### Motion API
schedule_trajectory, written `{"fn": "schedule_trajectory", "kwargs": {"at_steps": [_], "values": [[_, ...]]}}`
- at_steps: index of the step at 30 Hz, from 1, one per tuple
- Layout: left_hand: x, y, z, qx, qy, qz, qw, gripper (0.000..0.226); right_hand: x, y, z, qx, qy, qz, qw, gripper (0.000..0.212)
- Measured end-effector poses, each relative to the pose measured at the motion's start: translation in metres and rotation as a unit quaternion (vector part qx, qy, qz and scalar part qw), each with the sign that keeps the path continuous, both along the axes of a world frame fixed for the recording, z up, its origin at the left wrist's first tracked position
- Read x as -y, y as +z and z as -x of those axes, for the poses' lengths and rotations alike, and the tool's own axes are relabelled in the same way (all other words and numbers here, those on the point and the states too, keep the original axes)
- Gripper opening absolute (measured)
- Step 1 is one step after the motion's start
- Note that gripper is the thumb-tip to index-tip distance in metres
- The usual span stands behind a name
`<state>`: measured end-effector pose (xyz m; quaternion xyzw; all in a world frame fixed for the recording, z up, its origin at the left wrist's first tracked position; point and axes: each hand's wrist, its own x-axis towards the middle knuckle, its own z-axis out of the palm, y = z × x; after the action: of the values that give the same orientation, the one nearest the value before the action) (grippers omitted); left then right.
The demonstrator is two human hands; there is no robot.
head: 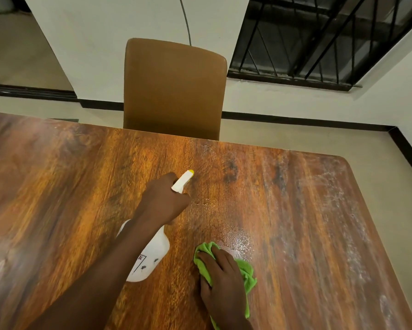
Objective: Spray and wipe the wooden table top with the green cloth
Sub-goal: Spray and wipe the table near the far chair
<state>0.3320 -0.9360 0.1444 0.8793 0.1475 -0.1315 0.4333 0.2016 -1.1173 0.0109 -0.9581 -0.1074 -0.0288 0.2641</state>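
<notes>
My left hand [165, 201] grips the neck of a white spray bottle [152, 256] with a yellow-tipped nozzle [190, 173], held above the wooden table top [69, 186] and aimed toward its far side. My right hand [220, 279] presses flat on the crumpled green cloth [246, 270] on the table near the front. Spray droplets [238, 241] glisten just beyond the cloth. Whitish wet streaks [331, 198] cover the table's right part.
A brown chair [174, 89] stands pushed against the table's far edge. Behind it are a white wall and a barred window [319, 36]. The table's rounded right corner [343, 159] borders a pale floor.
</notes>
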Motion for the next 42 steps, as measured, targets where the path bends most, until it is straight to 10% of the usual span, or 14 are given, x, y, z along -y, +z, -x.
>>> {"fn": "schedule_trajectory", "kwargs": {"at_steps": [12, 19, 25, 42], "values": [[-0.039, -0.014, 0.041, -0.019, 0.008, 0.044, 0.999, 0.024, 0.001, 0.008, -0.068, -0.013, -0.118, -0.007, 0.993, 0.049], [-0.046, -0.020, 0.046, -0.027, 0.019, 0.061, 0.998, 0.029, -0.012, 0.006, -0.027, 0.005, 0.092, 0.000, 0.996, 0.056], [-0.060, -0.018, 0.036, -0.045, 0.062, 0.124, 0.989, 0.028, -0.022, 0.011, -0.105, -0.013, -0.045, -0.010, 0.999, 0.046], [-0.066, -0.022, 0.034, -0.037, 0.086, 0.163, 0.982, 0.032, -0.065, 0.008, -0.148, -0.029, -0.006, -0.022, 0.999, 0.051]]}}
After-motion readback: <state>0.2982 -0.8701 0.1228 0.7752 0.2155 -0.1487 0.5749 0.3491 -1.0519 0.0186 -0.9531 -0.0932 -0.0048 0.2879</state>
